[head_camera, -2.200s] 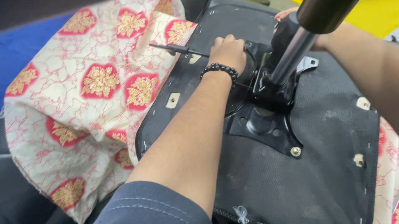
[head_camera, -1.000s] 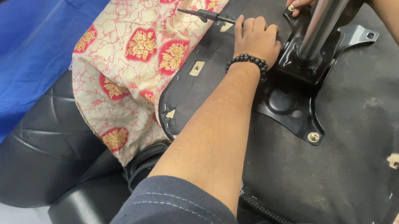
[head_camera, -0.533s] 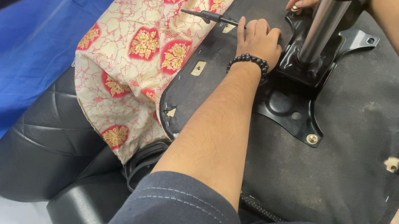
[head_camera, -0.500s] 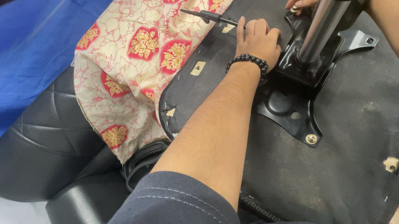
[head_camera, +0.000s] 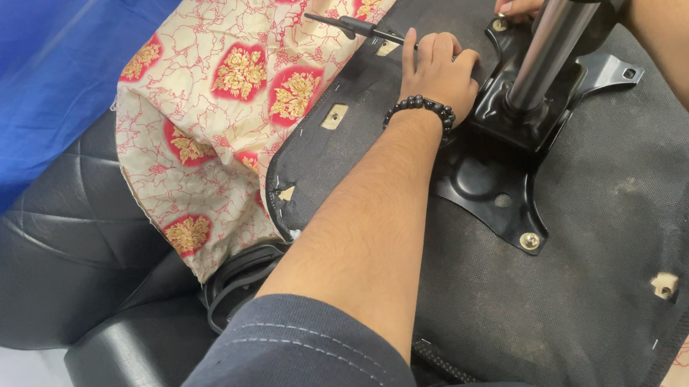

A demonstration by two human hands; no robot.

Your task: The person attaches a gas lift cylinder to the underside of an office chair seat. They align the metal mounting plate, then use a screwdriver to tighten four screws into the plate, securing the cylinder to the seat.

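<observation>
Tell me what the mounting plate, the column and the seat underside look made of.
Mounting plate: likely steel, glossy black paint, brass-coloured bolt heads.
Column: bare polished metal, mirror-like sheen.
Seat underside: thin black fabric, matte, dusty, stapled at its edge.
</observation>
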